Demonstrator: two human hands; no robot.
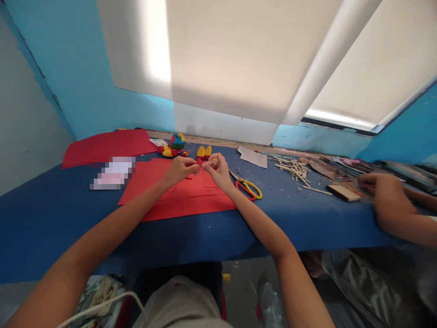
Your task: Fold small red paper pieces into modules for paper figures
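Note:
My left hand (180, 170) and my right hand (218, 171) meet above red paper sheets (194, 205) on the blue table. A small red paper piece (200, 161) is pinched between the fingertips of both hands. Just behind them stands a yellow and red folded-paper piece (204, 152). To its left is a multicoloured folded-paper figure (176, 143) with red and yellow parts beside it. Scissors (251, 188) with red and yellow handles lie to the right of my right hand, against the edge of the red sheets. Small cut strips rest on the paper.
A large red sheet (109, 146) lies at the back left, near a blurred-out item (114, 174). Thin wooden sticks (293, 168), a wooden block (343, 192) and a person's arm (396, 205) are on the right. A wall runs behind the blue table (51, 218).

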